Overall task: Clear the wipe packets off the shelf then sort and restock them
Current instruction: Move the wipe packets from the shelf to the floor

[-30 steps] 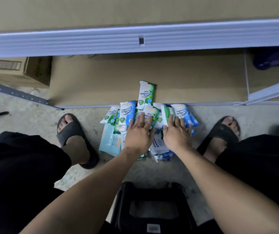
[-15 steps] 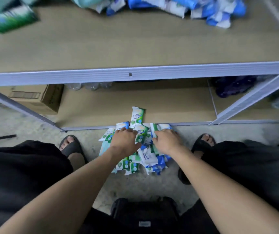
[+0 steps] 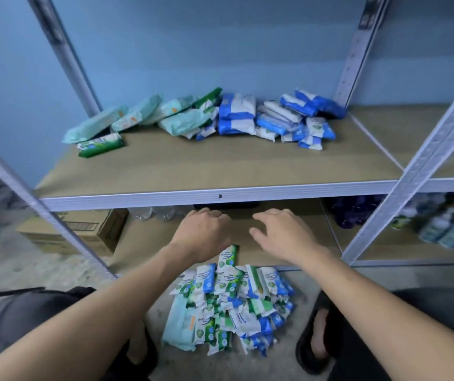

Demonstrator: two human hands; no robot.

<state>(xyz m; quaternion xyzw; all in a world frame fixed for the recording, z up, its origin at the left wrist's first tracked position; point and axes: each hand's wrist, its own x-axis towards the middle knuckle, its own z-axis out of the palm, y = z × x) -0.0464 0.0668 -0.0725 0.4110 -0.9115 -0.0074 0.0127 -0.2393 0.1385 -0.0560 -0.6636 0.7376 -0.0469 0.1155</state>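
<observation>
A heap of green, blue and white wipe packets (image 3: 231,303) lies on the floor between my feet. More wipe packets (image 3: 201,116) sit jumbled at the back of the brown shelf (image 3: 220,166): pale green ones on the left, blue-and-white ones on the right, one green packet (image 3: 100,144) apart at the left. My left hand (image 3: 202,232) and my right hand (image 3: 281,233) hover side by side, palms down, just below the shelf's front rail and above the floor heap. Both hold nothing, fingers relaxed.
Grey metal uprights (image 3: 412,171) frame the shelf on both sides. A cardboard box (image 3: 77,229) and clear bottles stand on the lower shelf at left; dark bottles and pump bottles (image 3: 445,229) at right. A black stool sits under me.
Both hands have let go of the floor heap and risen toward the shelf rail. My view has tilted up, bringing the shelf's packets into sight.
</observation>
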